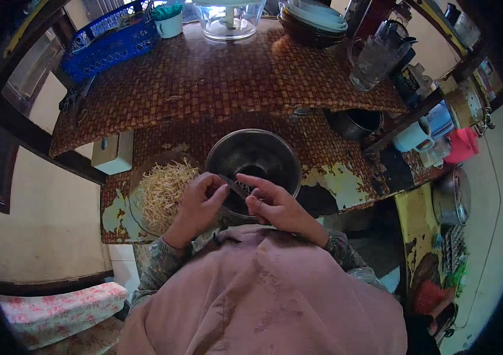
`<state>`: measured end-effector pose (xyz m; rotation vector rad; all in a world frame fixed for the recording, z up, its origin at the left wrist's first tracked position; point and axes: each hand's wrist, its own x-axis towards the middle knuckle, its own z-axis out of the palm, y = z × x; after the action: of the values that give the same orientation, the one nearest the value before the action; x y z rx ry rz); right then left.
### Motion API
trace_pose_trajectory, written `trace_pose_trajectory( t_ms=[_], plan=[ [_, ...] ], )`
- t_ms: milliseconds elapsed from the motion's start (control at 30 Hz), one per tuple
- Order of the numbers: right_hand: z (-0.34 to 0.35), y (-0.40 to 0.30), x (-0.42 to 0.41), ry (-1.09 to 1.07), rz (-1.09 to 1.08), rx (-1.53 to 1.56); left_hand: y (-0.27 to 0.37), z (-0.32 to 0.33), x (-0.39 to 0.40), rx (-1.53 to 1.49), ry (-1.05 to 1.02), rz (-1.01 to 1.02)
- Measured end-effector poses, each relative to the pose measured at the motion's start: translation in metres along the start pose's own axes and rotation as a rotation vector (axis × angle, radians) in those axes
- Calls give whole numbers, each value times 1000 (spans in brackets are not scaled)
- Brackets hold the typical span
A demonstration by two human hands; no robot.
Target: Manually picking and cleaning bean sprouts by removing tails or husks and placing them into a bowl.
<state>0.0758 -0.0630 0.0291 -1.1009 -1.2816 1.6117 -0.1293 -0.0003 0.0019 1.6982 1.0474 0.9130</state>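
Note:
My right hand (278, 206) holds a small knife (235, 186), its blade pointing up and left over a round metal bowl (253, 146). My left hand (200, 204) is near the knife's tip, thumb and index finger close together; whether a sprout is pinched between them is too small to tell. To the left, a heap of bean sprouts (165, 191) fills a clear shallow dish, partly behind my left wrist. A few pale bits lie inside the metal bowl, mostly hidden by my right hand.
A raised woven-pattern shelf (216, 75) spans the back, bearing a blue plastic basket (109, 51), a white cup (170, 25), stacked bowls (313, 22) and a glass mug (369, 62). A white box (114, 153) stands left under it; a dark pot (358, 122) sits right.

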Motion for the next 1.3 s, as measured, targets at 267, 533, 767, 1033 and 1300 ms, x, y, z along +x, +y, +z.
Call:
trace_pose_trajectory(
  t_ms=[267,533,767,1033,1300],
  plan=[
    [1,7,0,-7,16,41,-4,10,0,21,-52,82],
    [1,8,-4,23,15,130,4,15,5,81,-46,215],
    [-8,9,-7,126,32,154,24,23,4,159,-45,197],
    [-103,42,-34,699,149,133,-7,26,8,427,-43,284],
    [-126,63,-49,705,315,181,-13,24,11,530,-23,280]
  ],
)
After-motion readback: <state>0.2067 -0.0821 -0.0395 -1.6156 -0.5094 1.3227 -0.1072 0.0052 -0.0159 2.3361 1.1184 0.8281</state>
